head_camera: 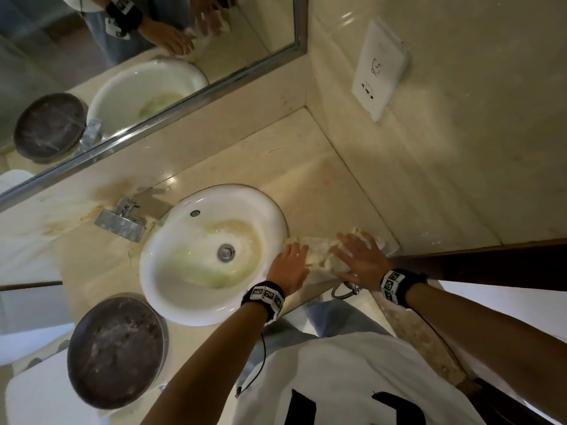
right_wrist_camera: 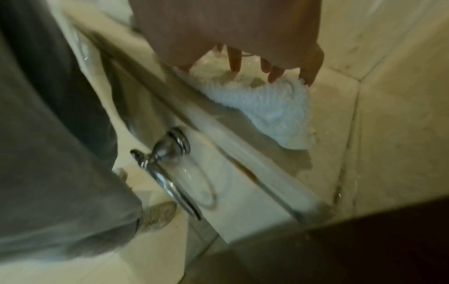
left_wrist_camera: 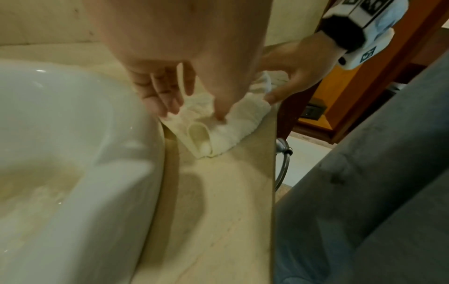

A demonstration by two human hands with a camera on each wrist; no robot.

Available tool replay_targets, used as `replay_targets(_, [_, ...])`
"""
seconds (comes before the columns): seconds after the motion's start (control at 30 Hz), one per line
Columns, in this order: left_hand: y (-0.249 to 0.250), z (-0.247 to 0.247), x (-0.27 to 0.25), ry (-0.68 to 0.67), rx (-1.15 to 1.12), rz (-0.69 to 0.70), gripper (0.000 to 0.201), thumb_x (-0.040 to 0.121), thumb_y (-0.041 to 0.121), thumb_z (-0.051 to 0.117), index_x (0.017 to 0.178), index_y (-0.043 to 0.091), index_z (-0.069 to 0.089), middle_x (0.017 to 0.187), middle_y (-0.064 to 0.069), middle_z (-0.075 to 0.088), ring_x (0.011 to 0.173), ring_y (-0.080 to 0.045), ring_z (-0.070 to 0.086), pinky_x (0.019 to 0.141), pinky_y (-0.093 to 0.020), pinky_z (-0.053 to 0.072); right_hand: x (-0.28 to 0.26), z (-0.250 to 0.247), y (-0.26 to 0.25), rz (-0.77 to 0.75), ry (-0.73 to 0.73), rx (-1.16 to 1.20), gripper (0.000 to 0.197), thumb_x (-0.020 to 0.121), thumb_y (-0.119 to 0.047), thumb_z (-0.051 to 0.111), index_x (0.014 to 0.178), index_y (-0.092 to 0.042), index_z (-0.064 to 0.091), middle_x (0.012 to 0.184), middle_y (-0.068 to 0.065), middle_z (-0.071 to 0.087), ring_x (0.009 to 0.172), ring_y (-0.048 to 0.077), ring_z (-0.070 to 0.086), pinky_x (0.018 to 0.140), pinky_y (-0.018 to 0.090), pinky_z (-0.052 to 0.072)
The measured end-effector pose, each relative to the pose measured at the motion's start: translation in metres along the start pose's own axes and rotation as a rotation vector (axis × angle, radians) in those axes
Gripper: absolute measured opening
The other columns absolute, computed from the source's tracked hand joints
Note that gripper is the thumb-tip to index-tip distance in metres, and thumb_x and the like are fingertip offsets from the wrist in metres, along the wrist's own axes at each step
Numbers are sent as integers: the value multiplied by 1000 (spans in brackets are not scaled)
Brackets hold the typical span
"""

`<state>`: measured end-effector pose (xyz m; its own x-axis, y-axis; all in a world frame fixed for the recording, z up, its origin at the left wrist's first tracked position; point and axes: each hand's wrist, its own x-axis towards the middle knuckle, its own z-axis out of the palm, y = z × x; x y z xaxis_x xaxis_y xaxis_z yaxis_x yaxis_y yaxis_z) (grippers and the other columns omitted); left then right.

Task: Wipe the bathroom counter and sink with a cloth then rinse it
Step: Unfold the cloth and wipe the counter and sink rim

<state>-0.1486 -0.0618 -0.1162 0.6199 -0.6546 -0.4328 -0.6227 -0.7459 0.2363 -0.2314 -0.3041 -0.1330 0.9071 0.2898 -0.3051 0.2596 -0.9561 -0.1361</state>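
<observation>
A crumpled white cloth [head_camera: 319, 254] lies on the beige stone counter [head_camera: 306, 185], just right of the white oval sink [head_camera: 171, 271], near the counter's front edge. My left hand [head_camera: 291, 265] presses its left end with straight fingers, next to the sink rim. My right hand [head_camera: 359, 259] lies spread flat on its right end. In the left wrist view the left hand's fingertips [left_wrist_camera: 170, 107] press into the cloth [left_wrist_camera: 243, 119] beside the sink [left_wrist_camera: 73, 134]. In the right wrist view the cloth [right_wrist_camera: 274, 107] bulges out under the right hand's fingers [right_wrist_camera: 274, 75]. The sink bowl is stained yellow-brown around the drain.
A chrome faucet [head_camera: 122, 219] stands left of the sink, with brown stains on the counter round it. A dark round bowl [head_camera: 116, 351] sits at the front left. The mirror [head_camera: 153, 56] runs along the back, a socket plate [head_camera: 380, 69] on the right wall. A chrome towel ring [head_camera: 345, 291] hangs below the counter edge.
</observation>
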Motion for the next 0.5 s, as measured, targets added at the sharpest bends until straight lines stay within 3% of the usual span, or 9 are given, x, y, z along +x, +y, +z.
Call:
replay_targets(0.07, [-2, 1, 0, -72, 19, 58, 76, 81, 52, 66, 139, 12, 39, 138, -14, 44, 124, -34, 42, 92, -43, 49, -5, 1, 8, -24, -44, 0, 76, 86, -66, 52, 145, -18, 51, 153, 18, 43, 133, 38, 44, 108, 63, 33])
replay_targets(0.1, [-1, -1, 2, -103, 36, 56, 77, 77, 49, 70, 137, 11, 40, 136, -15, 45, 122, -35, 44, 90, -43, 50, -4, 0, 10, -31, -76, 8, 74, 87, -65, 52, 144, -18, 52, 145, 18, 50, 127, 39, 48, 103, 61, 38])
replay_targets(0.2, [7, -10, 12, -152, -18, 18, 54, 81, 26, 68, 127, 8, 45, 127, -15, 53, 110, -33, 54, 88, -40, 48, 5, -6, 10, -95, -45, 26, 50, 85, -45, 70, 126, -21, 54, 113, 9, 62, 99, 33, 61, 80, 47, 48])
replay_targets(0.27, [11, -16, 21, -218, -72, 17, 41, 87, 24, 64, 121, 7, 48, 119, -14, 59, 101, -32, 60, 80, -37, 47, 13, -10, 10, -129, -1, -2, 43, 78, -36, 80, 110, -23, 54, 98, 3, 62, 85, 27, 61, 70, 43, 48])
replay_targets(0.37, [15, -23, 30, -292, -60, 28, 44, 88, 34, 65, 120, 8, 49, 112, -13, 63, 95, -31, 63, 76, -37, 48, 21, -20, 10, -93, 36, -73, 37, 73, -31, 83, 101, -24, 59, 98, 2, 60, 87, 26, 58, 77, 45, 44])
replay_targets(0.43, [18, -23, 31, -271, -32, 29, 45, 89, 34, 65, 121, 8, 48, 112, -13, 64, 94, -32, 63, 74, -37, 47, 23, -21, 7, -31, 62, -105, 37, 71, -30, 81, 103, -24, 64, 115, 9, 61, 103, 30, 58, 91, 49, 36])
replay_targets(0.5, [19, -22, 29, -248, -20, 17, 48, 88, 32, 65, 124, 7, 45, 115, -14, 63, 93, -32, 63, 71, -36, 45, 25, -22, 0, 96, 47, -94, 45, 69, -34, 84, 109, -21, 67, 130, 17, 58, 114, 34, 54, 96, 51, 32])
